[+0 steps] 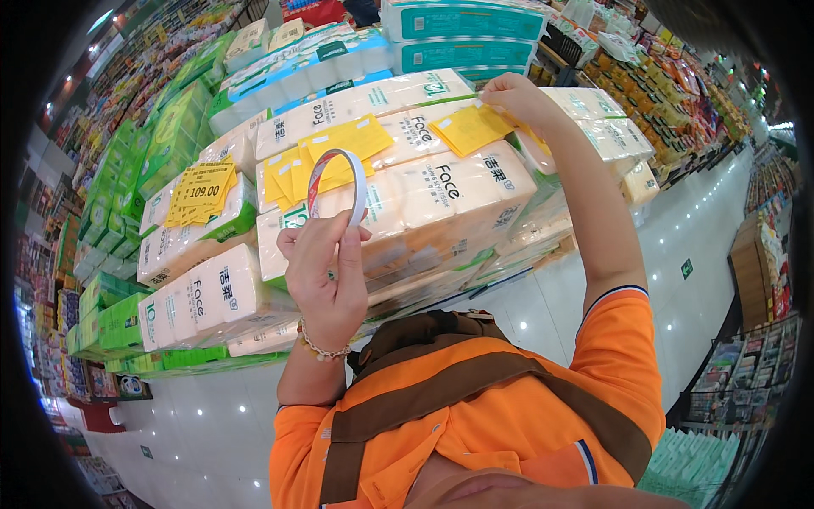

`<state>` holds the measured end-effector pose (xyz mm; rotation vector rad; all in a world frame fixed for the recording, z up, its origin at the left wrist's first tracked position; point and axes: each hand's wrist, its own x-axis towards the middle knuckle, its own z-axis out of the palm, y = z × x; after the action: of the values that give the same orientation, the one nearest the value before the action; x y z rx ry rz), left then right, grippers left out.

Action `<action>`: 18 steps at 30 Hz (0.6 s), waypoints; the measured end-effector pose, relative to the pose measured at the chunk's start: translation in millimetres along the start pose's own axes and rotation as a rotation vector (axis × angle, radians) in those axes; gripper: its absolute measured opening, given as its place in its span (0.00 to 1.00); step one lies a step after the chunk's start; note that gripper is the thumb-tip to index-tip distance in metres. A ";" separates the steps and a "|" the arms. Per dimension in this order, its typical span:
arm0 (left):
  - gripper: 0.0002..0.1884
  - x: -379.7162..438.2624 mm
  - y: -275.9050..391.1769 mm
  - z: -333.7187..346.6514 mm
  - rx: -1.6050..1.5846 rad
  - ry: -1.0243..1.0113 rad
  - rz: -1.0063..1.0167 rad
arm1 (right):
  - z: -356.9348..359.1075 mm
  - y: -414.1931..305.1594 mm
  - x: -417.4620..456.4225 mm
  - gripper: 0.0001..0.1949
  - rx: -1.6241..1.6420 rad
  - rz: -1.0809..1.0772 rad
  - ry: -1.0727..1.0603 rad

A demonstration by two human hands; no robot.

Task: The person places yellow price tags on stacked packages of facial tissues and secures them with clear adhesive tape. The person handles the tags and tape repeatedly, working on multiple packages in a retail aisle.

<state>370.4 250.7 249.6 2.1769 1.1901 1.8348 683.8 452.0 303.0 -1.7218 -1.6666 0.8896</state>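
My left hand holds a roll of white double-sided tape upright between thumb and fingers. My right hand reaches out to the far right of the stack, its fingertips at the edge of a group of yellow price cards with small white tape pieces on them. More yellow cards lie fanned out behind the tape roll. A further pile of printed yellow price cards rests at the left. All the cards lie on plastic-wrapped packs of facial tissue.
Green tissue packs and blue-and-white roll packs stand behind and to the left. Teal packs are stacked at the back. Tiled floor runs along the right, beside shelves of goods. A dark bag hangs at my front.
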 end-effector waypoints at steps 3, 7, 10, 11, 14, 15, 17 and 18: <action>0.08 0.6 -0.2 -0.5 0.019 -0.008 -0.003 | -1.0 1.3 3.6 0.10 0.007 0.021 -0.022; 0.09 1.9 -0.1 -0.1 0.030 -0.018 -0.008 | 0.5 11.2 10.8 0.09 -0.145 -0.061 -0.024; 0.09 4.5 0.0 1.0 0.033 -0.032 -0.015 | 3.6 32.3 27.9 0.13 -0.321 -0.290 0.104; 0.09 5.3 0.0 1.5 0.034 -0.037 -0.017 | 1.4 38.6 30.6 0.13 -0.383 -0.281 0.133; 0.10 5.9 -0.2 0.7 0.071 -0.019 -0.004 | 8.2 20.9 15.6 0.13 -0.564 -0.275 0.175; 0.10 7.1 -0.5 1.0 0.067 -0.019 -0.002 | 7.9 16.4 11.4 0.14 -0.625 -0.272 0.174; 0.10 7.4 -0.2 0.1 0.059 -0.018 0.000 | 5.7 6.2 7.4 0.14 -0.716 -0.255 0.171; 0.10 7.1 -0.2 -1.0 0.062 -0.034 -0.006 | 6.9 3.5 5.0 0.15 -0.745 -0.237 0.164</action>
<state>369.4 254.5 255.5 2.2245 1.2622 1.7742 680.5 456.5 295.7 -1.9094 -2.1840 -0.0121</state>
